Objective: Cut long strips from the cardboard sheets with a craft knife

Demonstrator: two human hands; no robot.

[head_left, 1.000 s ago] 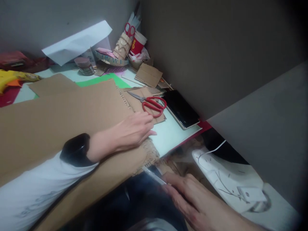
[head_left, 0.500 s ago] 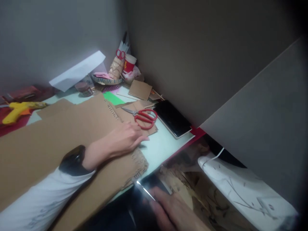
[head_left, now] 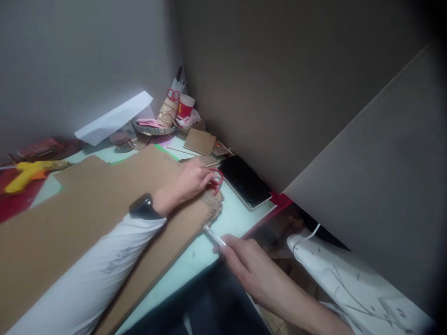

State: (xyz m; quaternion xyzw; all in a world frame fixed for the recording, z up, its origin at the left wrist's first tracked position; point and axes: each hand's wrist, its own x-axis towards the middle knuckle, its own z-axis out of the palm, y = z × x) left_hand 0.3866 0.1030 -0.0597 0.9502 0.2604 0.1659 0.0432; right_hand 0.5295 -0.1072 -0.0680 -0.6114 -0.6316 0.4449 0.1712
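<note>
In the head view, the right hand [head_left: 244,258] pinches 1 slim silvery tool [head_left: 214,236], its tip at the ragged edge of the cardboard [head_left: 132,186] on the desk [head_left: 195,253]. The left hand [head_left: 186,182] partly covers red-handled scissors [head_left: 220,176]; whether it grips, I cannot tell.

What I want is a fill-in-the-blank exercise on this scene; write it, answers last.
The scissors by the left hand have ____ handles.
The right hand holds a slim silvery tool near a ragged edge of brown ____.
The glue gun at far left is mostly ____.

Missing words: red; cardboard; yellow.
</note>
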